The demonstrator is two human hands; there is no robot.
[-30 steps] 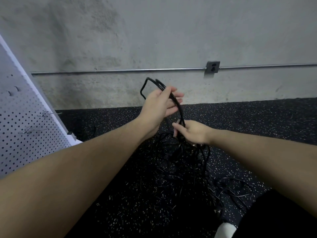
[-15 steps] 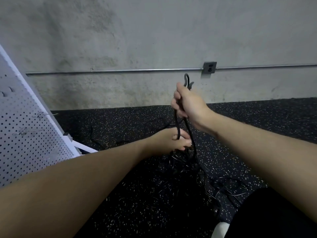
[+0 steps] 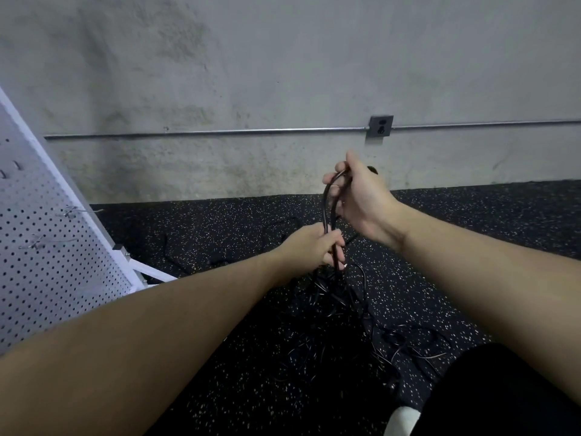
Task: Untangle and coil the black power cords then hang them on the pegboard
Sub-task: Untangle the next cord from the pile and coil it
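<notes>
Head view, only one to go on. Looking down at a dark speckled floor with a bare concrete wall at the far side.

Right hand up high, a bit right of centre, fingers curled round the top of a black power cord, clenched on it. A short black stub pokes out past the far side of that fist, too dark to say what it is. Left hand lower and just nearer, wrapped round the same cord further down, gripping it too. Between the two fists the cord runs as a narrow upright loop, strands close together.

Below the left hand, a messy tangle of cords lying on the floor, spreading toward the near right, thin loops trailing out near a dark trouser leg. Can't count how many cords are in there. Pale shoe tip at the bottom edge.

Far left: white pegboard, leaning, on a white frame foot. A couple of wire hooks sticking out of it, nothing hanging on them.

On the wall, a metal conduit running left to right into a grey outlet box, well behind the hands.
</notes>
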